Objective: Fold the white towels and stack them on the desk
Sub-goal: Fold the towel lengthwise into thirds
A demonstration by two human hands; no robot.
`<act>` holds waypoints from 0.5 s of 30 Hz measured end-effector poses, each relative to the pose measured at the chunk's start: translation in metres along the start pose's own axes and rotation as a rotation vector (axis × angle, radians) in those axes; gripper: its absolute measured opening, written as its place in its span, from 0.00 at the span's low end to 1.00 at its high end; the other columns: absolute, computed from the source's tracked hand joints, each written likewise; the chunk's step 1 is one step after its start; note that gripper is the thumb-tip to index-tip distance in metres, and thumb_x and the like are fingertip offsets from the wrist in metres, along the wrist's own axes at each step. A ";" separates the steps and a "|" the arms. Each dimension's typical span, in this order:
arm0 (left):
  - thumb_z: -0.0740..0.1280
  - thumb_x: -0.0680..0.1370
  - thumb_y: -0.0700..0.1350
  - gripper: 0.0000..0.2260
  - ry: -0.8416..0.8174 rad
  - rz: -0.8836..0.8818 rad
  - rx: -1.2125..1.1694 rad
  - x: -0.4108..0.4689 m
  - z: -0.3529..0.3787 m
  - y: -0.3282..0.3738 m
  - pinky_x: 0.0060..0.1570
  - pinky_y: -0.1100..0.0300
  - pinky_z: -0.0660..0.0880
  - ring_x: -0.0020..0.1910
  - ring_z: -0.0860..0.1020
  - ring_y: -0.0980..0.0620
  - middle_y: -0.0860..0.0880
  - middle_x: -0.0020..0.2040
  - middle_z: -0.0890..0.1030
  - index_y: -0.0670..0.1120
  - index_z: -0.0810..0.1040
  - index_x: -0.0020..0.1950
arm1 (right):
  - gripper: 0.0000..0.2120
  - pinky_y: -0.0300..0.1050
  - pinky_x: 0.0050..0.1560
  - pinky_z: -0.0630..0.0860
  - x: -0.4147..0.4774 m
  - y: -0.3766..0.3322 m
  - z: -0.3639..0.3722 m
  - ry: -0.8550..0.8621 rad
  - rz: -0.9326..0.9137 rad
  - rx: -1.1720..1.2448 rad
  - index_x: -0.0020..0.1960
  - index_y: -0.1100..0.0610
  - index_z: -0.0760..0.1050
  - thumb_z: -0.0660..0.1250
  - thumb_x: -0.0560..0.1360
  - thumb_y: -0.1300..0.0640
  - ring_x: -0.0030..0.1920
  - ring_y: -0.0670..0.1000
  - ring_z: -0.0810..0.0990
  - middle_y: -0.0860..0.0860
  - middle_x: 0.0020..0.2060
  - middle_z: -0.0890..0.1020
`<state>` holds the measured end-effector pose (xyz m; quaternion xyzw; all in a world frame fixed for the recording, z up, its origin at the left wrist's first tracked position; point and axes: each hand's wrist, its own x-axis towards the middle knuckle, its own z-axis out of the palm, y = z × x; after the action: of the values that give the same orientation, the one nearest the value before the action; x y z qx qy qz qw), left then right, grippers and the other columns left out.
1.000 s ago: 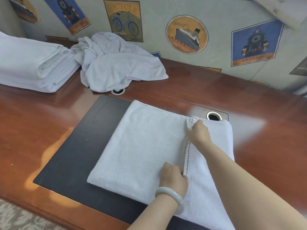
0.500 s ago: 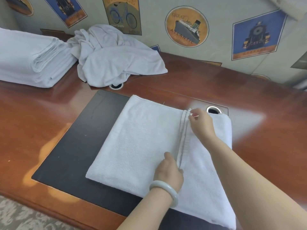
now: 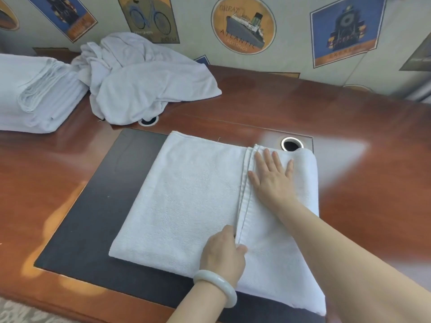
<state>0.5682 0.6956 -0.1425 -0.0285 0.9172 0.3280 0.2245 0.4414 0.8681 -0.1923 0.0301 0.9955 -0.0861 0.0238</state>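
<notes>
Right hand (image 3: 270, 180) lay flat on the white towel (image 3: 186, 201), palm down. Its fingers were straight and spread wide, holding nothing and just pressing on the folded-over flap near the far edge. Its arm reached in from the bottom right corner. Left hand (image 3: 221, 252) sat closer to the person, fingers curled and thumb on top, pinching the stitched edge of that flap at the near end. A pale bracelet (image 3: 215, 286) ringed its wrist.

The towel was folded into a neat, thick rectangle. The flap's stitched edge ran in a straight line from one hand to the other. The towel lay on the black mat (image 3: 77, 217) set in the shiny brown desk (image 3: 35, 171), with its far right corner just beside a round metal hole (image 3: 291, 143). Far back on the left sat a stack of folded towels (image 3: 35, 94) — and right beside it, a messy heap of loose towels (image 3: 149, 82).
</notes>
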 end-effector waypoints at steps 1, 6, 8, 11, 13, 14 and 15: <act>0.65 0.80 0.50 0.07 0.009 0.019 0.056 0.001 0.001 0.000 0.41 0.61 0.72 0.44 0.74 0.52 0.52 0.46 0.76 0.49 0.69 0.50 | 0.30 0.64 0.75 0.35 0.000 0.000 0.000 0.001 0.001 0.003 0.80 0.49 0.46 0.43 0.82 0.39 0.79 0.52 0.41 0.50 0.80 0.47; 0.77 0.63 0.39 0.22 0.321 0.350 0.282 0.021 0.019 0.018 0.50 0.59 0.78 0.48 0.77 0.50 0.50 0.50 0.76 0.47 0.74 0.55 | 0.29 0.63 0.75 0.35 0.000 -0.003 0.003 -0.007 0.017 0.019 0.80 0.49 0.46 0.44 0.82 0.40 0.79 0.52 0.41 0.49 0.80 0.47; 0.71 0.66 0.37 0.26 0.367 0.506 0.250 0.043 0.026 0.033 0.62 0.55 0.74 0.62 0.78 0.46 0.46 0.63 0.78 0.42 0.74 0.65 | 0.27 0.60 0.75 0.33 0.004 0.000 0.001 -0.043 0.025 0.108 0.80 0.49 0.48 0.46 0.83 0.43 0.79 0.51 0.41 0.48 0.80 0.47; 0.56 0.79 0.44 0.28 0.214 0.519 0.287 0.070 0.033 0.040 0.77 0.58 0.49 0.78 0.57 0.49 0.49 0.78 0.59 0.43 0.55 0.80 | 0.22 0.54 0.78 0.40 0.007 0.011 -0.020 -0.058 0.134 0.661 0.77 0.51 0.60 0.51 0.84 0.57 0.79 0.50 0.50 0.47 0.78 0.60; 0.52 0.80 0.49 0.27 0.226 0.508 0.402 0.080 0.042 0.027 0.74 0.54 0.52 0.77 0.61 0.48 0.47 0.78 0.61 0.41 0.59 0.78 | 0.23 0.44 0.77 0.51 0.000 0.023 -0.039 0.039 0.223 0.925 0.74 0.53 0.66 0.53 0.81 0.65 0.78 0.48 0.56 0.47 0.75 0.66; 0.52 0.79 0.50 0.27 0.227 0.507 0.459 0.082 0.046 0.021 0.72 0.52 0.54 0.77 0.62 0.48 0.46 0.78 0.63 0.41 0.61 0.78 | 0.24 0.44 0.76 0.54 -0.007 0.029 -0.045 0.117 0.210 0.838 0.73 0.55 0.68 0.53 0.79 0.68 0.77 0.48 0.58 0.48 0.74 0.67; 0.51 0.79 0.50 0.27 0.253 0.526 0.481 0.085 0.051 0.015 0.72 0.52 0.55 0.76 0.62 0.48 0.46 0.78 0.63 0.41 0.62 0.77 | 0.24 0.48 0.76 0.55 -0.015 0.037 -0.047 0.193 0.165 0.674 0.71 0.57 0.70 0.53 0.77 0.70 0.77 0.51 0.59 0.51 0.73 0.68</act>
<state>0.5087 0.7469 -0.2047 0.2211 0.9644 0.1437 0.0176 0.4563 0.9121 -0.1516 0.1243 0.9032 -0.4040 -0.0747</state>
